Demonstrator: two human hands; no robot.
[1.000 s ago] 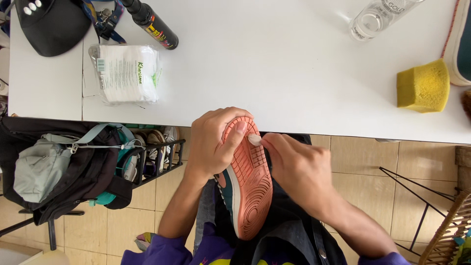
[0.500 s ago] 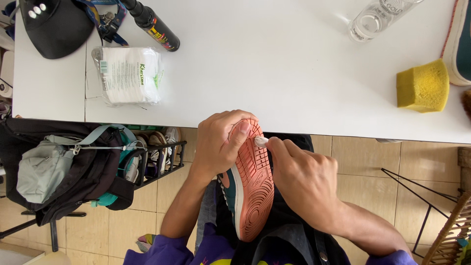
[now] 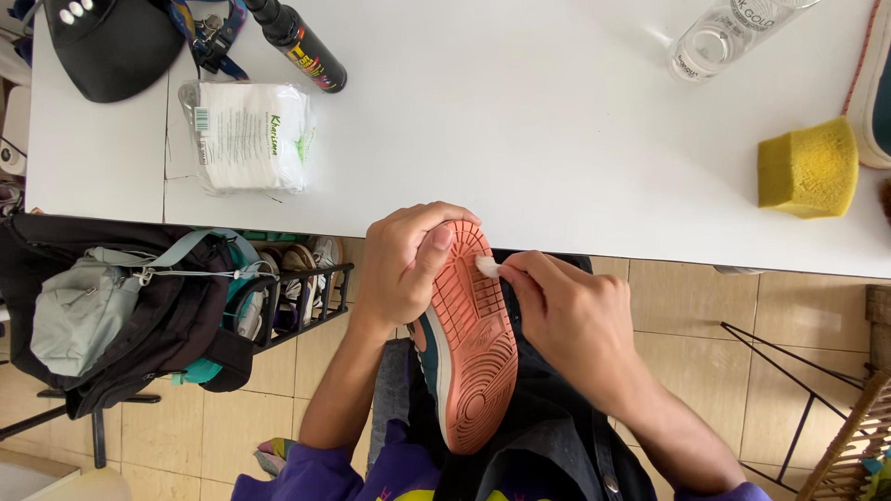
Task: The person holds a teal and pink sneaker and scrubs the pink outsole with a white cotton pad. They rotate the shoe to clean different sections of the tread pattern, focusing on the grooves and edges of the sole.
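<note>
**Two hands on an upturned shoe, and the white pad has slid to the sole's edge**

Two changes mark this moment against a second ago, both small. Largest in view is the white table (image 3: 520, 139), which carries the same things in the same places: a black cap (image 3: 107, 46) at the far left corner, a clear pack of white pads (image 3: 246, 134), a dark spray bottle (image 3: 297, 42), a clear plastic bottle (image 3: 719, 37) and a yellow sponge (image 3: 807, 167) toward the right. Beside the table's left end hangs a black and grey backpack (image 3: 111, 306) in front of a low shoe rack (image 3: 297, 278).

Below the table edge, over the person's lap, the shoe (image 3: 473, 343) is held sole up, its salmon-orange tread facing the camera and its toe pointing to the table. The left hand (image 3: 404, 264) grips the toe end, fingers wrapped round the side and thumb laid across the tread; compared with a second ago the thumb sits a little lower on the sole. The right hand (image 3: 566, 320) pinches a small white pad (image 3: 486, 267) between its fingertips. That pad has moved from near the toe tip down to the right-hand rim of the forefoot, touching the tread, so the wiping seems to be working along the sole's edge.
</note>
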